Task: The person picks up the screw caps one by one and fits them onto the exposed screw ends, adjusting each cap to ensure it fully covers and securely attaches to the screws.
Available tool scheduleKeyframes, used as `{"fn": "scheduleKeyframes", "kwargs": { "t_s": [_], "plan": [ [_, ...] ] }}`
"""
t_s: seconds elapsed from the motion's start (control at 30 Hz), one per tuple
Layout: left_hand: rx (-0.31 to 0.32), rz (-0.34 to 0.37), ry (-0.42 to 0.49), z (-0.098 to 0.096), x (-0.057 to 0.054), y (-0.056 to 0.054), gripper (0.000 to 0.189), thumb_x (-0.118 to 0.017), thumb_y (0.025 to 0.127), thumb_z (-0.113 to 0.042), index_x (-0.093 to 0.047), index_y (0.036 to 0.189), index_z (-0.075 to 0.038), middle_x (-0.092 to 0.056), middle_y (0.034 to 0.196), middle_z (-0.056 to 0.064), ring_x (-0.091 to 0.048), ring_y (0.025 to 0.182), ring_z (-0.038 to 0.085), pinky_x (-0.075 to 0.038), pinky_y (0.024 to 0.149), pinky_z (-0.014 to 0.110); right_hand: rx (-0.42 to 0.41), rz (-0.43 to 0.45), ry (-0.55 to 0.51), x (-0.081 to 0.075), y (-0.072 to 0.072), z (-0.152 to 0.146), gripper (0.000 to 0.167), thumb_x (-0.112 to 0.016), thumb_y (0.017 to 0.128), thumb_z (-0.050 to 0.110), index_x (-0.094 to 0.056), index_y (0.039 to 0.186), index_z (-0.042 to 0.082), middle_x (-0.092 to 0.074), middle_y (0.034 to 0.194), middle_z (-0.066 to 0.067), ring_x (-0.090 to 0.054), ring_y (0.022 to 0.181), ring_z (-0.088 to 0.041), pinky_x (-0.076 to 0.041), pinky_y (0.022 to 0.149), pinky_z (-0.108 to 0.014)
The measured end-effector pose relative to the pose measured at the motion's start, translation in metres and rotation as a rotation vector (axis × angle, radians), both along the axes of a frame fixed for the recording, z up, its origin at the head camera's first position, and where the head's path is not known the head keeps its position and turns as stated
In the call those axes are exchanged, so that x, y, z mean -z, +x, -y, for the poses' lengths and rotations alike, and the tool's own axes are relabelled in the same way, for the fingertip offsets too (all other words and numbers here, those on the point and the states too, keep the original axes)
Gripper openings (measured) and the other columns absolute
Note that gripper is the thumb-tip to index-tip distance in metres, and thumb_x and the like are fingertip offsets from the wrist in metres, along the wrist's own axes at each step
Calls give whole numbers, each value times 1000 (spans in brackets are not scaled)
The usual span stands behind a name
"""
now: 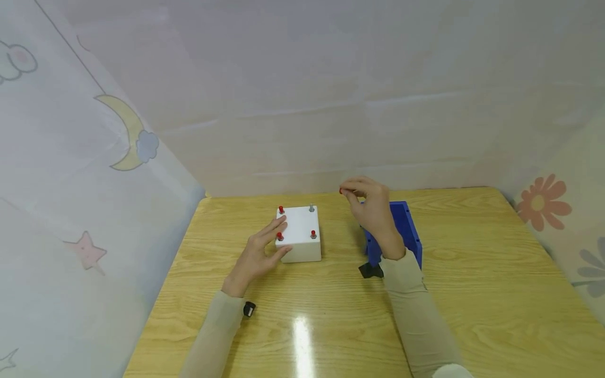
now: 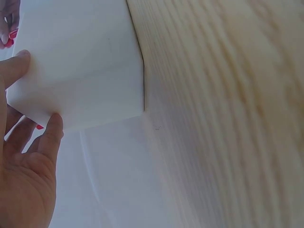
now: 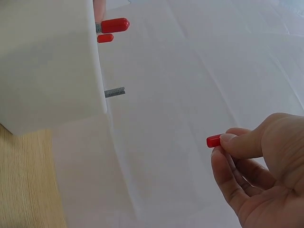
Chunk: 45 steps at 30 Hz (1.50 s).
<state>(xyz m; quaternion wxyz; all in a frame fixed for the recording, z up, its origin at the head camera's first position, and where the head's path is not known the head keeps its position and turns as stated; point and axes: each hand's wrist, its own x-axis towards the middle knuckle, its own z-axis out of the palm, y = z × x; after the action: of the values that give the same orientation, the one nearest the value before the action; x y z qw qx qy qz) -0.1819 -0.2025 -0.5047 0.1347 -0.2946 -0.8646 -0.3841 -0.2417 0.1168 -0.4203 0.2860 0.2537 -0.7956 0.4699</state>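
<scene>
A white box (image 1: 301,223) sits on the table with threaded posts standing up from its top. Three of them wear red caps, such as the front right red cap (image 1: 313,233); the back right post (image 3: 115,92) is bare metal. My left hand (image 1: 257,254) holds the box by its left side, thumb on the front face and fingertips over the top. Right of the box and above the table, my right hand (image 1: 371,207) pinches a loose red cap (image 3: 214,141) between thumb and forefinger. That cap is apart from the bare post.
A blue bin (image 1: 405,226) stands on the table, partly hidden under my right forearm. By its near end lies a black piece (image 1: 371,271). A small black object (image 1: 249,308) shows at my left cuff. A pale printed sheet (image 1: 331,131) hangs behind the wooden table (image 1: 340,320).
</scene>
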Motion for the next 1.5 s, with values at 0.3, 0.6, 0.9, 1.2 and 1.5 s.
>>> {"fn": "scheduleKeyframes", "kwargs": {
  "t_s": [0.3, 0.6, 0.9, 1.2, 1.5],
  "plan": [
    [9, -17, 15, -1, 2, 0, 63, -84, 94, -13, -59, 150, 1, -51, 164, 12, -42, 155, 37, -44, 121, 50, 1, 45, -12, 2, 0, 5, 11, -76, 97, -3, -82, 105, 0, -79, 102, -16, -77, 92, -31, -68, 80, -46],
    [-2, 25, 4, 1, 0, 0, 63, -83, 96, -18, -58, 152, -2, -48, 166, 7, -38, 158, 30, -41, 124, 45, 21, 59, -38, 3, 1, 6, 8, -77, 97, -1, -81, 104, -2, -79, 98, -15, -77, 88, -30, -60, 82, -18],
    [2, -17, 1, -1, -3, 1, 62, -83, 95, -14, -59, 149, 1, -50, 164, 13, -43, 154, 37, -45, 120, 51, -3, 13, -93, 3, 0, 10, 7, -77, 95, -5, -81, 101, -4, -79, 97, -18, -77, 86, -33, -55, 82, -6],
    [5, -27, 0, -1, -3, 0, 62, -84, 94, -13, -60, 149, 2, -51, 164, 14, -43, 154, 39, -45, 120, 50, -19, 3, -126, 6, -2, 16, 8, -77, 95, -6, -81, 101, -5, -79, 98, -18, -77, 88, -34, -56, 82, -7],
    [1, -12, 8, -1, -3, 0, 62, -84, 95, -14, -59, 149, 1, -50, 164, 12, -42, 155, 38, -43, 121, 51, -14, -32, -141, 7, -4, 22, 9, -77, 95, -7, -83, 99, -1, -80, 95, -15, -78, 86, -30, -64, 79, -22]
  ]
}}
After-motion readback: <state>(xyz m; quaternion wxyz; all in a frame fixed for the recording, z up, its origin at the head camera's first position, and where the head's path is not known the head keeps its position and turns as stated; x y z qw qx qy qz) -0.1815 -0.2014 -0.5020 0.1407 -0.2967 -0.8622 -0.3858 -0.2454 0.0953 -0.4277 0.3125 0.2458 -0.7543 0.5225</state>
